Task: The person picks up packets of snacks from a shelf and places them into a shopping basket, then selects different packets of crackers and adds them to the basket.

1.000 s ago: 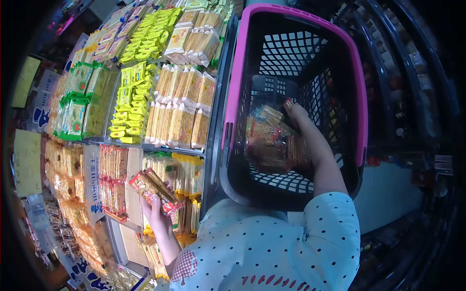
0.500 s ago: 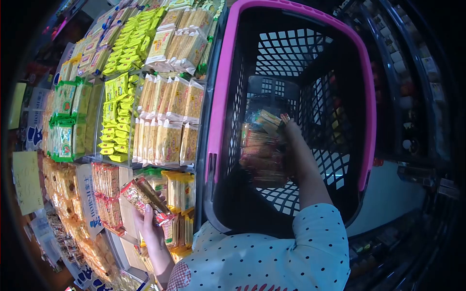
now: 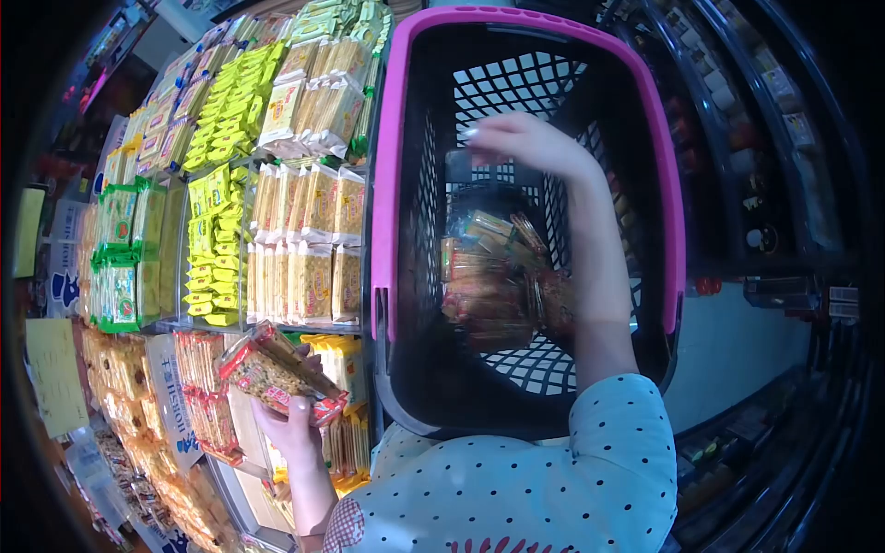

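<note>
My left hand (image 3: 291, 426) is wrapped around clear snack packets (image 3: 277, 373) with red ends, apparently a small stack of seed or nut bars, in front of the lower shelf. My right hand (image 3: 530, 143) is raised inside the shopping basket (image 3: 398, 184), above its contents and apart from them. Its fingers are loosely bent, slightly blurred, and no item shows in them. Below it, several wrapped snack packets (image 3: 489, 295) lie piled on the basket's floor, partly hidden by my forearm. The basket is black mesh with a pink handle resting along its rim.
On the left, shelves hold rows of pale-wrapped bars (image 3: 309, 281), yellow-green packets (image 3: 214, 249), green packs (image 3: 115, 286) and red-ended packets (image 3: 205, 387). Clear bags of brown snacks (image 3: 129, 387) lie at the lower left. Dark shelving (image 3: 737, 101) runs along the right.
My right hand has come up out of the packet pile and moved toward the basket's far end. My left hand, still holding the packets, has shifted slightly and tilted them. The view has moved a little.
</note>
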